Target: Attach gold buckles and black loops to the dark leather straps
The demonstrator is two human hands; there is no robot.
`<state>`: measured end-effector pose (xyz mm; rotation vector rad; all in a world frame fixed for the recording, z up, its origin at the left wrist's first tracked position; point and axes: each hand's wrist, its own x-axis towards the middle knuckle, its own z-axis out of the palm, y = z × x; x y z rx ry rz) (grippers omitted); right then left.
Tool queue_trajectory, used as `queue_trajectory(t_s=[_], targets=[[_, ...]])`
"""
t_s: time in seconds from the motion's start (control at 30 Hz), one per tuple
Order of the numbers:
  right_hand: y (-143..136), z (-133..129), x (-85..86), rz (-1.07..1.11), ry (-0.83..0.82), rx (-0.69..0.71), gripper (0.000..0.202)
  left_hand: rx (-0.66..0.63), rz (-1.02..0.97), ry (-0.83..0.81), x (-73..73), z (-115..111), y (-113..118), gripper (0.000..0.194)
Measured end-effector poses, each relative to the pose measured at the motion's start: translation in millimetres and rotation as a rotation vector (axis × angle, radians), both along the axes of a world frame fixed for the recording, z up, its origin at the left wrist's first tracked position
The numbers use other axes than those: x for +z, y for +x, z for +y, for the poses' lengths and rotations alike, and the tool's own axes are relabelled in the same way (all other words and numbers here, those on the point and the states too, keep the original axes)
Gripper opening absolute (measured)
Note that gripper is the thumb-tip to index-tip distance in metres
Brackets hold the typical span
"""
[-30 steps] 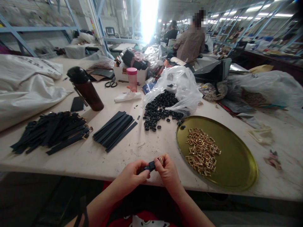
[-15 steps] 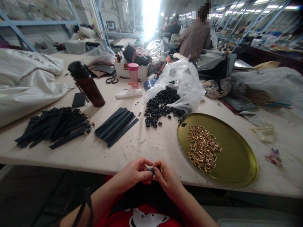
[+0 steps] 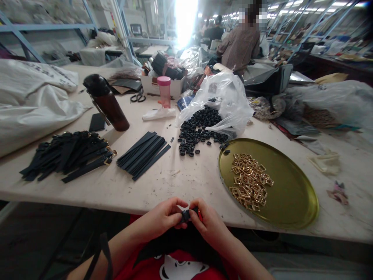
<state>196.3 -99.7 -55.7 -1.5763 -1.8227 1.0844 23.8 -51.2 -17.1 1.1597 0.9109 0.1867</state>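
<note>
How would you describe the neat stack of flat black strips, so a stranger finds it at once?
Start at the round gold metal tray on the pale worktable. Look left, past the pile of small black rings, to the neat stack of flat black strips. Unlike the messy heap of strips further left, it shows no gold buckles.

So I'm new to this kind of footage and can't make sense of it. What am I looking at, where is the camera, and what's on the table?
There is no machine: the camera sits on a person's head and looks down at their own two bare hands at the near table edge. The left hand and right hand together pinch a small black strap piece. On the table lie a gold tray of gold buckles, a heap of black rings spilling from a clear bag, a neat stack of black strips, a larger pile of straps and a dark flask. Another person works farther back.
</note>
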Motion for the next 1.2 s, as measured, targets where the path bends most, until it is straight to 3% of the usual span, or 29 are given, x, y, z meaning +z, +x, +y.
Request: queue_trajectory(t_s=[0.2,0.33,0.43,0.53,0.67,0.8,1.03,1.2], targets=[[-0.6,-4.9,-4.1,0.054,0.027,0.060,0.007,0.043,-0.008,0.008,-7.7,-1.5,-0.5,0.026],[-3.7,-7.7,-9.2,0.163,0.018,-0.026,0.010,0.068,0.004,0.047,-10.7,-1.1,2.2,0.027],[-7.8,-7.6,-12.8,0.264,0.016,-0.143,0.014,-0.055,0.097,0.078,-3.9,0.4,2.4,0.021],[-13.3,-5.7,-15.0,0.313,-0.005,-0.193,0.017,-0.195,0.252,0.214,2.9,0.8,2.0,0.033],[-20.1,-3.5,-17.4,0.319,0.005,-0.281,0.017,-0.223,0.318,0.410,2.8,0.2,2.6,0.035],[-24.0,-3.1,-19.1,0.256,0.046,-0.350,0.019,-0.276,0.325,0.471,-2.4,1.0,3.4,0.030],[-23.4,-1.3,-15.8,0.203,0.047,-0.329,0.018,-0.276,0.592,0.706,-11.9,-3.1,8.9,0.029],[-8.1,0.6,-6.6,0.228,-0.002,-0.090,0.015,-0.274,0.463,0.644,-9.4,-3.7,3.5,0.027]])
